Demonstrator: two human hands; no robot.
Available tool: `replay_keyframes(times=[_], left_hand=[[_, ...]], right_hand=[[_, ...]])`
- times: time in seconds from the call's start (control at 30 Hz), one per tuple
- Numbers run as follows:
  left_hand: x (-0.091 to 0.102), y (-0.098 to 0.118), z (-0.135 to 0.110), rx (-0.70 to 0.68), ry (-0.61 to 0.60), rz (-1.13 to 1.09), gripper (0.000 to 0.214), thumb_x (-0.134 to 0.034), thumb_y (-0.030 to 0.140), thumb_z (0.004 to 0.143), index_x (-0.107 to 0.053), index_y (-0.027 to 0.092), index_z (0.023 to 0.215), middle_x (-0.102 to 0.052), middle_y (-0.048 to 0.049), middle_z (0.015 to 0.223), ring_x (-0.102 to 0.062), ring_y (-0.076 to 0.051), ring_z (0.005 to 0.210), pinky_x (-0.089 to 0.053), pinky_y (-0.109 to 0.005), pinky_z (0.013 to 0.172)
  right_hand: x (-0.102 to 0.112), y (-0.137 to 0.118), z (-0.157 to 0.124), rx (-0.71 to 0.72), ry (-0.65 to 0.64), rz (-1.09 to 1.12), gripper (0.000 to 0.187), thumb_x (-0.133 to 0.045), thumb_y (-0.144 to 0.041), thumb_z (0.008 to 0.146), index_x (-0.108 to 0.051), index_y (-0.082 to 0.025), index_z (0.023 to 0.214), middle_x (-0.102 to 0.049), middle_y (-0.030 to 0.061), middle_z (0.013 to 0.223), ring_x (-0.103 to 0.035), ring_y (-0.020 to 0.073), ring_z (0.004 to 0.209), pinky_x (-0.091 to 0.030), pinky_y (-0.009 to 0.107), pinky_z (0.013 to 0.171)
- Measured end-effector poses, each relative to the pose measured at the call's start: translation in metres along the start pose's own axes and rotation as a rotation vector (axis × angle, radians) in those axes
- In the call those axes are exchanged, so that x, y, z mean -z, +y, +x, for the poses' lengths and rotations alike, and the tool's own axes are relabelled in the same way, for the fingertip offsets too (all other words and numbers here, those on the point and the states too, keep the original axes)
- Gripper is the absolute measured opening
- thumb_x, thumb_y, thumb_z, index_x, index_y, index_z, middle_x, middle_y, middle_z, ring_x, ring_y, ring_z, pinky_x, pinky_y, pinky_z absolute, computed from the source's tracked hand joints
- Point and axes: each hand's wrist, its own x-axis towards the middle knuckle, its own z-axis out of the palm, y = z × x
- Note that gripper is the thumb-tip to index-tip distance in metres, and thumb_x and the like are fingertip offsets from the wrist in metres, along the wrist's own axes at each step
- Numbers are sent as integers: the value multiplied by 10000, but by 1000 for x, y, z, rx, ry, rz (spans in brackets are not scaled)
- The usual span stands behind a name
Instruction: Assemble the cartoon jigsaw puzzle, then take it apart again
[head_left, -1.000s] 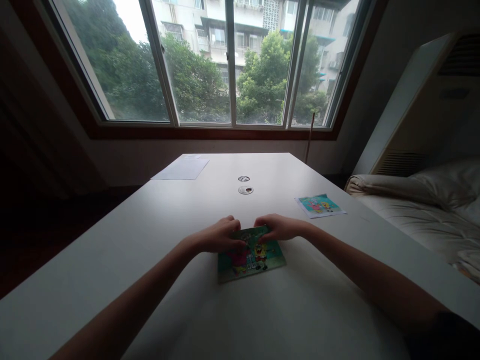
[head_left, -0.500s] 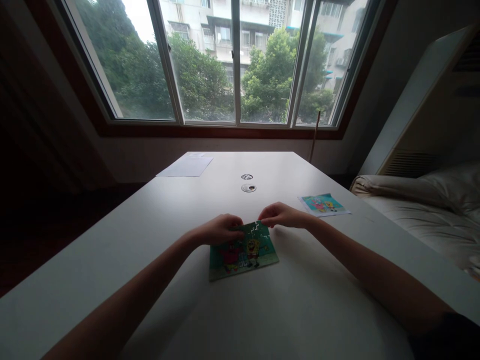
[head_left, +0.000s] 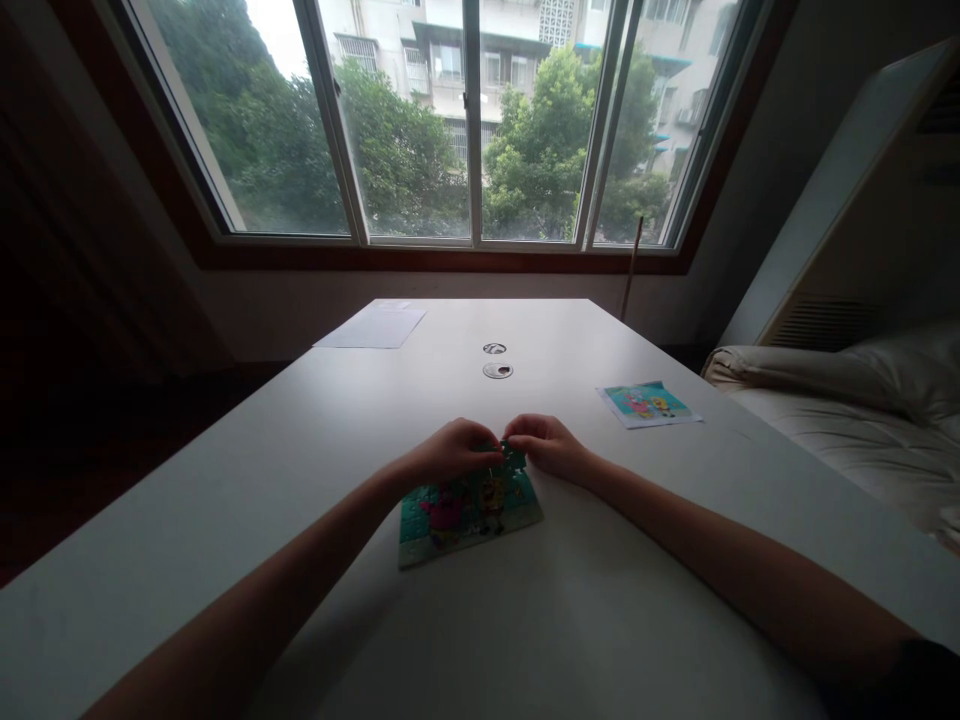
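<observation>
A small colourful cartoon jigsaw puzzle (head_left: 466, 510) lies flat on the white table (head_left: 315, 440) in front of me. My left hand (head_left: 450, 453) rests curled on its far left edge, fingers pinched at the top. My right hand (head_left: 547, 445) is curled at the far right corner, fingertips pinching a green puzzle piece (head_left: 513, 456) at the puzzle's top edge. The two hands nearly meet over that edge.
A printed picture card (head_left: 649, 403) of the same cartoon lies to the right. A paper sheet (head_left: 371, 327) sits at the far left of the table, two round cable ports (head_left: 496, 360) in the middle. A bed with pillows (head_left: 862, 400) is at the right; windows are ahead.
The puzzle has shifted left and a little nearer to me. Both hands have drawn closer together at its far edge, and the right hand now pinches a piece there.
</observation>
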Motion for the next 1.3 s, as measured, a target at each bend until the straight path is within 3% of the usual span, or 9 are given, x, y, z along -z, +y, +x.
replay_keyframes(times=[0.3,0.57,0.67,0.9,1.17,1.3], left_hand=[[2,-4,0,18,-35,-60,363,-561,456,756,-668,114,812,-566,2,614,-468,-118,564,-352,-216,507],[-2,-11,4,24,20,-79,326,-593,429,735,-655,113,780,-563,7,622,-475,-113,570,-350,-206,498],[-1,-10,3,30,37,-77,312,-632,404,699,-661,109,798,-589,-5,635,-498,-126,582,-362,-213,501],[-2,-8,2,-5,19,-100,244,-667,336,668,-662,129,797,-641,-22,698,-560,-150,646,-415,-229,556],[-2,-12,3,4,67,-133,238,-626,344,710,-639,124,801,-638,-29,722,-559,-151,661,-426,-241,573],[-2,-12,2,9,43,-165,262,-620,364,716,-637,123,815,-645,-36,745,-567,-154,674,-438,-247,585]], right_hand=[[0,-8,-1,-41,5,-88,233,-669,-333,669,-615,-128,764,-581,-19,641,-488,75,549,-380,222,542],[0,-7,-4,-53,-49,-172,367,-703,-398,642,-567,-140,865,-555,-43,582,-501,77,522,-382,209,502],[-1,-12,-3,-99,-1,-231,357,-700,-384,648,-590,-126,869,-544,-49,545,-499,75,496,-384,204,481],[-5,-34,-5,-434,-21,-248,225,-685,-302,666,-656,-96,753,-578,-19,554,-480,50,457,-390,183,454],[-1,-30,-5,-409,-41,-182,268,-683,-323,686,-620,-115,843,-599,-21,615,-512,43,489,-427,164,474],[0,-31,-5,-404,-26,-213,173,-661,-253,697,-620,-116,794,-601,-18,584,-517,50,459,-413,162,436]])
